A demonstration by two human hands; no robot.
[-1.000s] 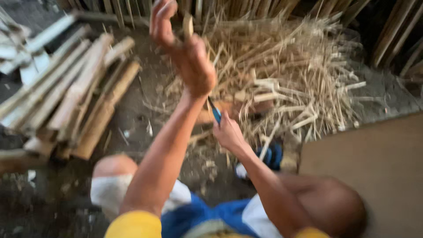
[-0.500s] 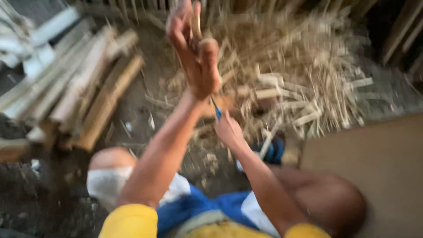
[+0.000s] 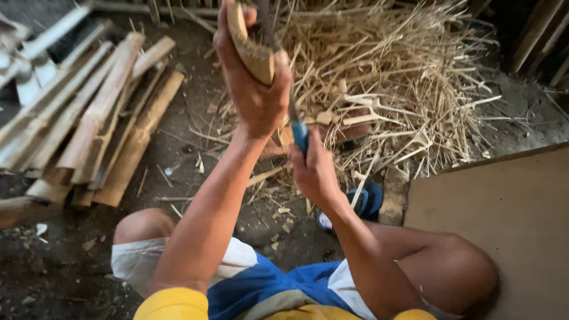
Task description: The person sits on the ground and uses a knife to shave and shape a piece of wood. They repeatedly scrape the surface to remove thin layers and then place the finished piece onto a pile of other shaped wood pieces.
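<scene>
Fingers of left hand clamped on bamboo piece; right hand grips blue-handled knife above shavings pile.

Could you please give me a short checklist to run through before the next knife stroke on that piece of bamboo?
1. Left hand grips the bamboo piece firmly: ok, the fingers wrap around it.
2. Right hand holds the blue-handled knife securely: ok, it is closed around the handle.
3. Blade position against the bamboo: cannot tell, the blade is mostly hidden behind the left hand.
4. Left fingers clear of the blade edge: cannot tell, the edge is not visible.
5. Knees and legs away from the knife's line: ok, both lie below the hands.
6. Footing near the pile of shavings: ok, the sandal sits flat on the ground.
</scene>
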